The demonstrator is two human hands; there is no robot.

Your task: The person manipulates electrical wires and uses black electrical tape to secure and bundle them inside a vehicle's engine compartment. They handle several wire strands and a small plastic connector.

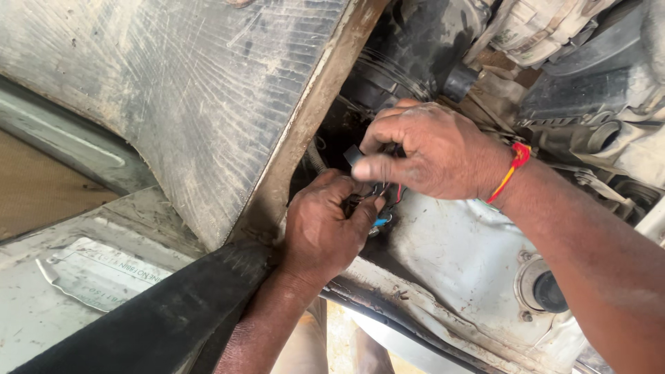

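Note:
My left hand (323, 225) reaches up from below and pinches a small bundle of thin wires (385, 201), red, blue and dark, at the edge of a vehicle's engine bay. My right hand (433, 149) comes in from the right, a red and yellow thread (513, 168) tied at its wrist. Its thumb and fingers close on a small dark grey connector (355, 155) joined to the same wires. Both hands meet over a dark gap beside a dusty white body panel (457, 256). Where the wires end is hidden by the fingers.
A scratched, dusty grey panel (173, 97) with a rusty edge fills the upper left. A black rubber strip (166, 318) runs along the lower left by a metal label plate (97, 273). Engine parts and hoses (575, 76) crowd the upper right. A round black grommet (547, 291) sits in the white panel.

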